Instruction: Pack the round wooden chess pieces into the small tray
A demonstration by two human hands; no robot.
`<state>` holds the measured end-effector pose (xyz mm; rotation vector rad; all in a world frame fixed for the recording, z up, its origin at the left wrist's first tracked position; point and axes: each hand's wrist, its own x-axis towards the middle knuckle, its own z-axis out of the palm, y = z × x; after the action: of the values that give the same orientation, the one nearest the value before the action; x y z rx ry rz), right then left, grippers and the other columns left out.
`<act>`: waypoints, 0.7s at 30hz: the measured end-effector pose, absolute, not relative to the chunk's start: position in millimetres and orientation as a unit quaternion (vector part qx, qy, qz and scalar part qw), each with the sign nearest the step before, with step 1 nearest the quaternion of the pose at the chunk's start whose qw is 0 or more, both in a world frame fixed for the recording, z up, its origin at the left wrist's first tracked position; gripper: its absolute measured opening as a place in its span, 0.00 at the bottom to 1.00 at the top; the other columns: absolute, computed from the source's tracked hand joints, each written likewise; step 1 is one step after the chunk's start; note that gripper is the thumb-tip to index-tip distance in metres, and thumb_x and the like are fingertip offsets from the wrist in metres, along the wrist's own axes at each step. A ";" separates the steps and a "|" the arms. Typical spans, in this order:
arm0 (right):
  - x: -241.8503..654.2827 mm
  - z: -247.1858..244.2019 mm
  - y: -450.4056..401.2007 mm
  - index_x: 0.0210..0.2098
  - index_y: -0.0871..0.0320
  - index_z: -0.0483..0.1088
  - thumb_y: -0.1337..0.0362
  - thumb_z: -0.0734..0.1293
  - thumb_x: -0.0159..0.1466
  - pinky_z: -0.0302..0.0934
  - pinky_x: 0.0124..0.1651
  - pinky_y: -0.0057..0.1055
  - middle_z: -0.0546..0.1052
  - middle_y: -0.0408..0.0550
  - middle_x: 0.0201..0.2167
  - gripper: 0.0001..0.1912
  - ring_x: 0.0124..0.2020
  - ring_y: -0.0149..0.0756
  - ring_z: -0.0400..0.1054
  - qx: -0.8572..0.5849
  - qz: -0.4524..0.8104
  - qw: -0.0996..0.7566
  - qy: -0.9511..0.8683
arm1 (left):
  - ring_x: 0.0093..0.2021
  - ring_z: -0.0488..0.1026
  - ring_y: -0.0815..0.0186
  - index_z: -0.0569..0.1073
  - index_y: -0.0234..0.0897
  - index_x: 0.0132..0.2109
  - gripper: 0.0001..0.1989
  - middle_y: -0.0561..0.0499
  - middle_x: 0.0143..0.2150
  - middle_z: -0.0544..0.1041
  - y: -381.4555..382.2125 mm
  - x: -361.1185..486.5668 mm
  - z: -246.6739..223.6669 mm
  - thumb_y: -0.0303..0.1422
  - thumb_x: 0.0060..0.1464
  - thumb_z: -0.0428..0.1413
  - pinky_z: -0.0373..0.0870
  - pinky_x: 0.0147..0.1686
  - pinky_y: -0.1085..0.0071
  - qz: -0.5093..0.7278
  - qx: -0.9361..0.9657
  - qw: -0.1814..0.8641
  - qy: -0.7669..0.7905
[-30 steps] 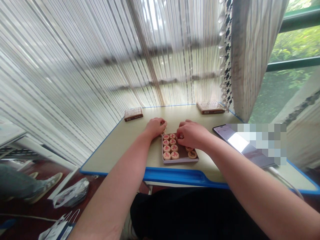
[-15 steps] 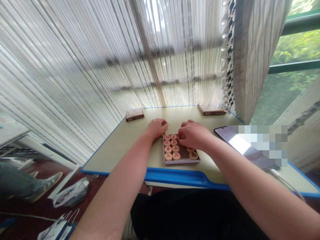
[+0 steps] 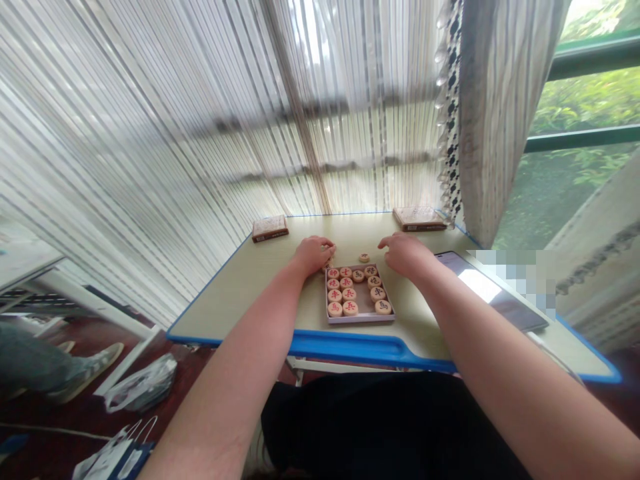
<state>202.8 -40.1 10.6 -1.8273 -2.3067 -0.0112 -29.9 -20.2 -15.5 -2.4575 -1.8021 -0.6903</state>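
A shallow box (image 3: 361,320) of xiangqi pieces lies on the table in front of me. Two columns of red-lettered pieces (image 3: 347,293) fill its left side, and a black-lettered column (image 3: 379,293) runs down the right. Another black-lettered piece (image 3: 358,275) sits between them in the far row. My left hand (image 3: 314,254) curls round some xiangqi pieces (image 3: 329,262) by the box's far left corner, partly hiding them. Beyond the far edge lies a loose piece (image 3: 364,257). My right hand (image 3: 405,254) hovers to its right, fingers apart, holding nothing.
Two flat boxes stand at the far edge, one on the left (image 3: 270,228) and one on the right (image 3: 419,219). A phone (image 3: 493,293) with a cable lies right of my right forearm. Behind the table (image 3: 240,280) hangs a striped curtain (image 3: 200,120). Bags (image 3: 140,383) rest on the floor.
My right hand has left the box and moved right and away. A black-lettered piece now shows in the far row, and the loose piece is uncovered. My left hand stays put.
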 end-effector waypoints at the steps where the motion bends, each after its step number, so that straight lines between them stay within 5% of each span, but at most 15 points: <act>1: 203.2 9.5 -38.0 0.45 0.55 0.72 0.71 0.61 0.55 0.59 0.45 0.33 0.72 0.54 0.45 0.20 0.43 0.42 0.67 -0.615 0.013 0.081 -0.784 | 0.45 0.71 0.61 0.77 0.39 0.41 0.15 0.47 0.42 0.76 -20.6 -29.7 -14.6 0.40 0.52 0.50 0.65 0.47 0.67 -0.219 -0.785 0.007 -0.580; 8: 205.3 9.6 -36.3 0.46 0.60 0.72 0.72 0.62 0.54 0.59 0.47 0.32 0.74 0.55 0.45 0.20 0.46 0.42 0.67 -0.627 0.042 0.102 -0.771 | 0.41 0.73 0.61 0.77 0.37 0.37 0.12 0.46 0.38 0.78 -19.6 -32.9 -12.7 0.36 0.51 0.52 0.66 0.44 0.68 -0.229 -0.762 -0.021 -0.606; 13: 208.3 6.8 -33.2 0.43 0.62 0.73 0.71 0.62 0.54 0.61 0.43 0.32 0.76 0.55 0.41 0.17 0.42 0.42 0.70 -0.642 0.058 0.108 -0.757 | 0.39 0.74 0.64 0.74 0.35 0.45 0.15 0.48 0.39 0.78 -18.0 -35.8 -14.8 0.33 0.49 0.54 0.68 0.43 0.69 -0.265 -0.753 -0.063 -0.599; 18: 205.1 3.6 -32.6 0.45 0.61 0.71 0.69 0.62 0.54 0.60 0.43 0.30 0.76 0.53 0.41 0.19 0.43 0.40 0.69 -0.627 0.056 0.135 -0.766 | 0.41 0.73 0.61 0.76 0.33 0.43 0.14 0.45 0.40 0.78 -16.9 -36.5 -15.0 0.33 0.49 0.53 0.67 0.45 0.67 -0.258 -0.752 -0.083 -0.601; 21: 203.1 0.8 -31.5 0.47 0.60 0.71 0.69 0.61 0.55 0.60 0.45 0.28 0.76 0.51 0.42 0.19 0.43 0.37 0.69 -0.614 0.055 0.156 -0.772 | 0.40 0.74 0.64 0.71 0.32 0.50 0.20 0.44 0.42 0.78 -14.4 -38.2 -15.9 0.25 0.48 0.51 0.69 0.44 0.68 -0.317 -0.715 -0.158 -0.603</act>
<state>203.1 -31.5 0.8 -1.7589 -2.2093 0.1584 -38.2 -14.4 -15.9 -2.5024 -2.1133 -1.1098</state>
